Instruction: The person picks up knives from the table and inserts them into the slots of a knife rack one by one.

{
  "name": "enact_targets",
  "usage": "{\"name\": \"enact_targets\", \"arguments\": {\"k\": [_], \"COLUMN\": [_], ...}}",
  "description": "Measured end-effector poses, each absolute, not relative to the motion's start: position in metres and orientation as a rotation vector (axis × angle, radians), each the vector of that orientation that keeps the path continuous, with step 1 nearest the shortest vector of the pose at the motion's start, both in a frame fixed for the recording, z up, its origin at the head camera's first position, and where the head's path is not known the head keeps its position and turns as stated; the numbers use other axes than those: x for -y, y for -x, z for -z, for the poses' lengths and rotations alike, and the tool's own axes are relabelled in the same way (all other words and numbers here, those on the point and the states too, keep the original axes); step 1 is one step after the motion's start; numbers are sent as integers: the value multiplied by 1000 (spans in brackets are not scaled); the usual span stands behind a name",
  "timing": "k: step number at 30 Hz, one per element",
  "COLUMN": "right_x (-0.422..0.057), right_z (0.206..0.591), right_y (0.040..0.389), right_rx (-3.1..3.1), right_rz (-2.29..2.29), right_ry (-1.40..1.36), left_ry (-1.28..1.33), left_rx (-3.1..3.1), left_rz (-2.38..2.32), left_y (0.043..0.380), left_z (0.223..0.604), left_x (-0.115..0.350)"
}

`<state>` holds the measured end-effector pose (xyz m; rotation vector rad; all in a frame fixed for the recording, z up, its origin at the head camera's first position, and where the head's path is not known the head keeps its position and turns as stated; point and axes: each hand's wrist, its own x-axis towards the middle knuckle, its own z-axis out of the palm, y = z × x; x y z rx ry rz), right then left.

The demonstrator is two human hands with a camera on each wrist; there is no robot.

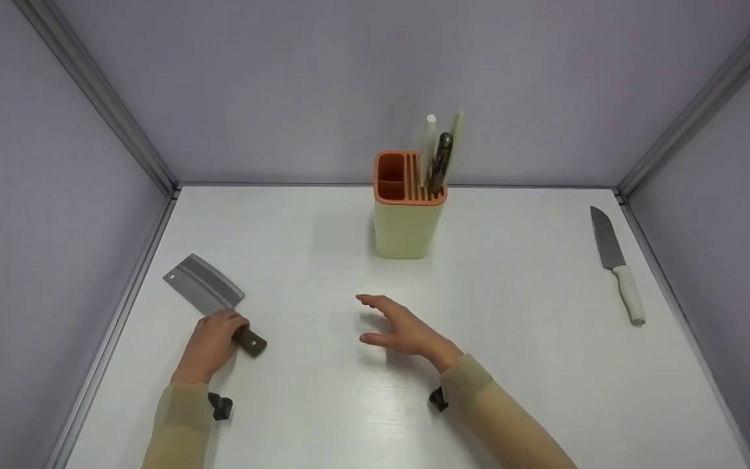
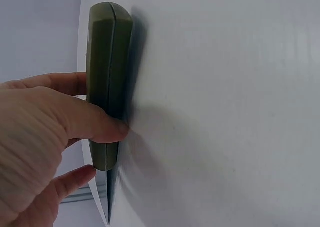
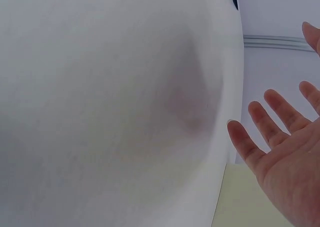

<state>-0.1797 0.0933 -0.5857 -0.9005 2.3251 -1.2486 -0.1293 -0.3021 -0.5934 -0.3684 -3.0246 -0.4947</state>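
Observation:
At the left of the table lies a cleaver (image 1: pixel 202 283) with a broad grey blade pointing away to the left. My left hand (image 1: pixel 215 339) grips its dark handle (image 1: pixel 251 341), with the butt sticking out past the fingers. In the left wrist view the thumb and fingers are on opposite sides of the greenish-brown handle (image 2: pixel 107 52), close against the table. My right hand (image 1: pixel 404 329) hovers over the middle of the table, fingers spread and holding nothing. The right wrist view shows that palm (image 3: pixel 300 162) with its fingers extended.
A cream knife block (image 1: pixel 407 231) with an orange top stands at the back centre. Two white-handled knives and a dark-handled knife (image 1: pixel 441 159) are upright in its slots. Another knife (image 1: pixel 619 264) with a white handle lies at the far right. Pale walls (image 1: pixel 284 85) enclose the table.

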Motion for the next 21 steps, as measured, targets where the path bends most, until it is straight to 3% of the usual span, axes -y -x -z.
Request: {"name": "enact_targets", "arguments": {"k": [21], "right_x": [-90], "right_z": [587], "right_y": [174], "right_rx": [-2291], "right_rz": [1267], "right_ry": [924], "left_ry": [571], "left_rx": [3019], "left_rz": [465], "left_y": [144], "left_z": [581], "left_x": [263]}}
